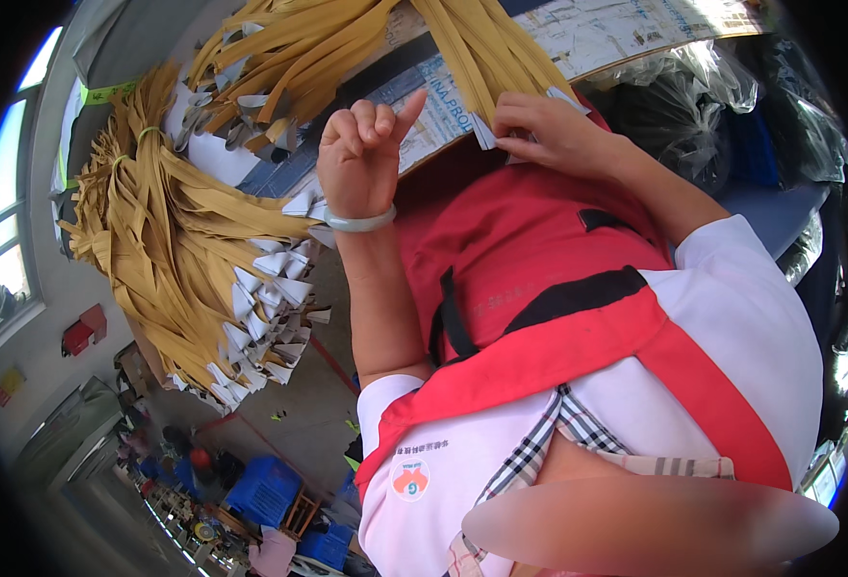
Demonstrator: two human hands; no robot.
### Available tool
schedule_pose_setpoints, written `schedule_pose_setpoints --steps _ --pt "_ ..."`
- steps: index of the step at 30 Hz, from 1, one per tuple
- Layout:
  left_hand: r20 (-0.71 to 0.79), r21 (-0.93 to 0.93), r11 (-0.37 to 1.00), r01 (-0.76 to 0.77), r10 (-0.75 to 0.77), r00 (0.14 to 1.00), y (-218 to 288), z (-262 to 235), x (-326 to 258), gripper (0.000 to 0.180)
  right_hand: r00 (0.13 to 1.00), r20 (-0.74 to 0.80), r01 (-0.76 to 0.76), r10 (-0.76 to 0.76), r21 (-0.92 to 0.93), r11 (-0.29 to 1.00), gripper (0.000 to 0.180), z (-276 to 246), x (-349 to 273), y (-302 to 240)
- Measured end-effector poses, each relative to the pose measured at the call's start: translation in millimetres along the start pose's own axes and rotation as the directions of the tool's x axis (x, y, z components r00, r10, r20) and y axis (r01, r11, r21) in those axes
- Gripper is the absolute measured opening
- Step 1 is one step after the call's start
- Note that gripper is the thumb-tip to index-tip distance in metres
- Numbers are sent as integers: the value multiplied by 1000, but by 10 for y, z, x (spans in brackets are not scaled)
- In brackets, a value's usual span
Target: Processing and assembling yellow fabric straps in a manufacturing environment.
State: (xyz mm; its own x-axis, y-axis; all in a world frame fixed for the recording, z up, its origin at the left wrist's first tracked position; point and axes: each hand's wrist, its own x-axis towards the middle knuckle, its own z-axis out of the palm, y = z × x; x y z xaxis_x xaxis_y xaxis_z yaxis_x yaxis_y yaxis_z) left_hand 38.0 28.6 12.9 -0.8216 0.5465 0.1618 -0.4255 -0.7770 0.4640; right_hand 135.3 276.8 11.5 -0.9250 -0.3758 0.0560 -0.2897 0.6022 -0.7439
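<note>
My left hand (361,159), with a pale bangle at its wrist, is raised beside the table edge. Its thumb and fingers are apart, some fingers loosely curled, and nothing is in them. My right hand (549,135) is closed at the near ends of a bundle of tan fabric strips (486,48), at the table's front edge; the fingers pinch a white strip end, though the grip is partly hidden. White ends stick out on both sides of that hand. The strips run away from me across the table.
More tan strips (308,58) lie on the cardboard-covered table (626,34) at the far left. A large tied bundle of strips (183,250) with white ends hangs at my left. Clear plastic bags (693,106) with dark contents stand at the right. Blue crates (265,490) are on the floor.
</note>
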Motion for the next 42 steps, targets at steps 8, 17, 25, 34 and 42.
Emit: schedule_pose_setpoints --steps 8,17,25,34,42 --pt "133 991 -12 -134 -47 990 -591 429 -79 33 997 -47 61 -64 -43 997 11 -186 40 -108" --pt "-12 940 336 50 -115 993 -446 175 -1 16 986 -145 -45 86 267 963 17 -240 83 17" --pt "-31 753 655 69 -69 997 -162 183 -11 13 992 -105 113 -73 447 887 16 -204 440 -149" --pt "-88 618 786 -16 89 992 -212 157 -34 7 987 -10 148 -159 441 885 13 -281 642 -185" --pt "-58 552 831 74 -50 997 -18 157 35 10 990 111 -13 -82 666 746 11 -356 798 -225"
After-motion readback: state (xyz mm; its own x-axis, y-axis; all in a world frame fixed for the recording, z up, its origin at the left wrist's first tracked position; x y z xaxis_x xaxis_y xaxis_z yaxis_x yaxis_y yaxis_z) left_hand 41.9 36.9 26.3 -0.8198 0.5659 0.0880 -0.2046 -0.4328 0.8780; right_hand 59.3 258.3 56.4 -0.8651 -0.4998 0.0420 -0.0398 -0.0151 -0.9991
